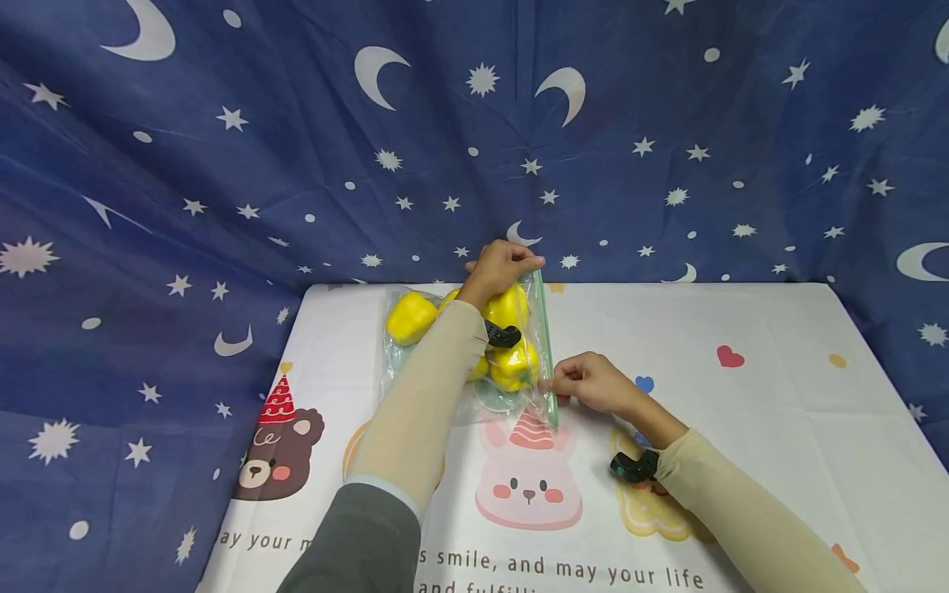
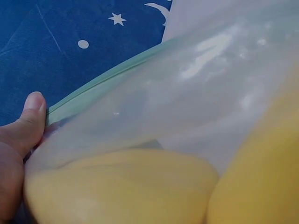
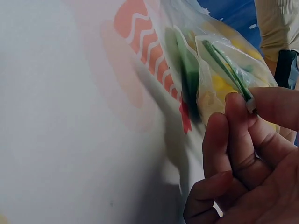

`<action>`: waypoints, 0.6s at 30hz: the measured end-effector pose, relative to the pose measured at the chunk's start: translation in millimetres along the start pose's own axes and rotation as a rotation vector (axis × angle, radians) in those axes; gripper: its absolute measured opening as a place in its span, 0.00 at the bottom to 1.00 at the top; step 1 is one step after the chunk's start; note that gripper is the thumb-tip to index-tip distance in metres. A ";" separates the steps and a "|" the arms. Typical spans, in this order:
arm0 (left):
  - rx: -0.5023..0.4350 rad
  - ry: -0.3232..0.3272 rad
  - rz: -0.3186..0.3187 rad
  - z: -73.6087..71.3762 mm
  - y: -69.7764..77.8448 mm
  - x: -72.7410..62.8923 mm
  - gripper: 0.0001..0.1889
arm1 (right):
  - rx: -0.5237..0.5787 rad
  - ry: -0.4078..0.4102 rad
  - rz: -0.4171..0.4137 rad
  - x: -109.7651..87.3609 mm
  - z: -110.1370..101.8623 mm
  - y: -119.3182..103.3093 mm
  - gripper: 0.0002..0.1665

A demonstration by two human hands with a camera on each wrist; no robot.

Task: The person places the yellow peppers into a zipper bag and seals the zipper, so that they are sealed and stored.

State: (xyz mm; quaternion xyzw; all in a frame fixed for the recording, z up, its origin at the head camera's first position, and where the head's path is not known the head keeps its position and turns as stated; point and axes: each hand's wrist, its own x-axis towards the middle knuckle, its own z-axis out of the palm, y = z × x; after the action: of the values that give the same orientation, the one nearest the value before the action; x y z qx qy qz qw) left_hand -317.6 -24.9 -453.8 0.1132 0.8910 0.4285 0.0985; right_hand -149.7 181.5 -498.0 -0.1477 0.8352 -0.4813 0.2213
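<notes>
A clear zip bag [image 1: 474,409] lies at the back of the table, with several yellow bell peppers [image 1: 513,366] inside it. Along its right edge runs a green zip strip [image 1: 548,338]. My left hand [image 1: 498,268] pinches the far end of that strip; in the left wrist view the thumb [image 2: 29,119] presses on the bag's corner. Nearer to me, my right hand [image 1: 593,383] pinches the strip between thumb and fingers. A small pale piece [image 3: 251,103] shows at the fingertips in the right wrist view. My left forearm hides part of the bag and some peppers.
A white printed cloth [image 1: 771,461] with cartoon animals and lettering covers the table. Right behind the bag hangs a dark blue curtain [image 1: 630,189] with moons and stars, and it continues along the left side.
</notes>
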 end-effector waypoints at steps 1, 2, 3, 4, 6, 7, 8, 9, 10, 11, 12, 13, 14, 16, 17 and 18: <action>0.005 0.001 0.000 -0.5 0.2 0.1 0.15 | -0.007 0.000 0.001 -0.5 0.0 0.5 0.24; 0.010 0.001 0.001 -1.2 0.3 0.4 0.15 | -0.007 0.002 0.003 -1.2 -0.1 0.9 0.23; 0.018 -0.001 0.004 -1.8 0.5 0.6 0.15 | -0.005 0.006 0.009 -1.8 0.0 1.3 0.22; 0.028 -0.009 0.012 -2.8 0.5 0.7 0.15 | -0.004 0.016 0.009 -2.8 0.0 1.9 0.21; 0.050 -0.032 0.030 -4.6 0.3 1.1 0.16 | 0.013 0.042 0.015 -4.3 0.9 3.6 0.16; 0.057 -0.048 0.044 -5.3 0.0 1.3 0.15 | 0.022 0.059 0.011 -5.0 1.3 4.7 0.15; 0.060 -0.067 0.057 -5.8 -0.4 1.3 0.15 | 0.034 0.078 0.004 -5.6 1.9 6.1 0.18; 0.060 -0.085 0.069 -6.2 -0.7 1.2 0.14 | 0.038 0.097 -0.006 -6.2 2.5 7.4 0.22; 0.057 -0.100 0.081 -6.6 -1.0 1.0 0.13 | 0.041 0.116 -0.016 -6.8 3.1 8.5 0.26; 0.054 -0.110 0.087 -6.7 -1.5 1.1 0.13 | 0.040 0.132 -0.020 -7.5 3.8 9.6 0.31; 0.050 -0.118 0.091 -6.5 -2.2 1.2 0.13 | 0.037 0.145 -0.028 -8.3 4.5 10.5 0.33; 0.044 -0.122 0.095 -6.3 -2.8 1.0 0.13 | 0.033 0.149 -0.037 -9.0 5.0 11.2 0.34; 0.041 -0.123 0.096 -6.0 -3.4 0.9 0.13 | 0.033 0.150 -0.042 -9.8 5.4 11.6 0.35; 0.045 -0.113 0.101 -5.3 -4.3 0.9 0.12 | 0.041 0.142 -0.045 -11.0 6.2 11.5 0.36; 0.050 -0.104 0.106 -4.8 -4.8 1.1 0.12 | 0.045 0.132 -0.054 -11.4 6.4 11.3 0.37; 0.052 -0.098 0.111 -4.4 -5.0 1.0 0.11 | 0.046 0.121 -0.060 -11.6 6.6 10.7 0.38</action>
State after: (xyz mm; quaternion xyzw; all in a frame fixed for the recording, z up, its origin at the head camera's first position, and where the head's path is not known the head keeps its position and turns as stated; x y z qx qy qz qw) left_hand -320.3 -30.9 -455.2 0.1859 0.8882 0.4042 0.1149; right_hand -136.7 187.2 -507.6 -0.1381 0.8308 -0.5150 0.1596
